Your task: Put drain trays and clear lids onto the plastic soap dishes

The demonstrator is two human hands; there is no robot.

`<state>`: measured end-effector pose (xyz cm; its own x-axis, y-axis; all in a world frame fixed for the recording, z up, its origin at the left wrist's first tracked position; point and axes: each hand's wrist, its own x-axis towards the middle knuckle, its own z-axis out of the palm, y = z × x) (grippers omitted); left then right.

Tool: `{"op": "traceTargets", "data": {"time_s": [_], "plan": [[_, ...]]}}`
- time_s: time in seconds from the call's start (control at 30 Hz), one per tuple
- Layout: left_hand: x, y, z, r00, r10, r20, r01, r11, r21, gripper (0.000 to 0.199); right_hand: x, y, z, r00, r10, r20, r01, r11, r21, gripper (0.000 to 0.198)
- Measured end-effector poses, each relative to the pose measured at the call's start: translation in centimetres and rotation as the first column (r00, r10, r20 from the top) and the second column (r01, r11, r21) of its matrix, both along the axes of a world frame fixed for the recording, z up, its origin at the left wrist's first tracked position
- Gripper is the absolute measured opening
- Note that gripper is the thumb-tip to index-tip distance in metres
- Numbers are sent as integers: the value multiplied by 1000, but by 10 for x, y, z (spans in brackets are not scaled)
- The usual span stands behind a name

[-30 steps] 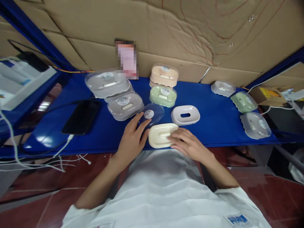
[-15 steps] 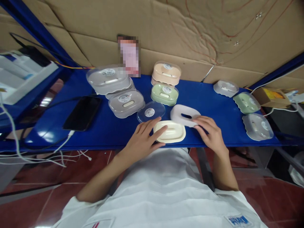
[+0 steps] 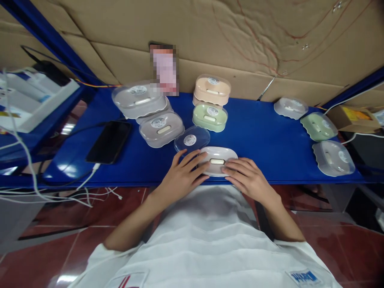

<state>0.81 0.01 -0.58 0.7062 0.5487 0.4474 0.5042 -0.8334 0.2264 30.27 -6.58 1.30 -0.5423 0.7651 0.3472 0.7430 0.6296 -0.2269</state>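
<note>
A pale lilac oval soap dish top (image 3: pixel 220 152) sits over the cream base at the front edge of the table. The base's raised middle (image 3: pixel 217 161) shows through the slot; the rest of it is hidden. My left hand (image 3: pixel 184 172) grips the left end, fingers over the top and thumb at the near side. My right hand (image 3: pixel 249 176) holds the right end, with fingers bent on top and thumb at the front. A clear lid (image 3: pixel 192 140) with a round label lies just behind my left fingers.
Lidded grey soap dishes (image 3: pixel 162 130) stand at left, peach (image 3: pixel 212 90) and green (image 3: pixel 210 117) ones behind. Several more, including a grey one (image 3: pixel 333 158), line the right. A black phone (image 3: pixel 108 142) with a white cable lies left. Cardboard (image 3: pixel 120 24) backs the blue table (image 3: pixel 255 132).
My right hand has moved left with the lilac top and set it over the cream base. My left hand stays at the left end. The view has shifted slightly.
</note>
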Motion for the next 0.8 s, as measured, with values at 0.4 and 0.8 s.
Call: {"op": "traceTargets", "data": {"time_s": [0.4, 0.8], "plan": [[-16, 13, -2, 926, 324, 192, -309, 945, -106, 23, 43, 8, -5, 962, -259, -82, 263, 964, 36, 29], [14, 7, 11, 963, 50, 265, -37, 998, -54, 23, 12, 14, -10, 966, -147, -210, 127, 986, -107, 87]]}}
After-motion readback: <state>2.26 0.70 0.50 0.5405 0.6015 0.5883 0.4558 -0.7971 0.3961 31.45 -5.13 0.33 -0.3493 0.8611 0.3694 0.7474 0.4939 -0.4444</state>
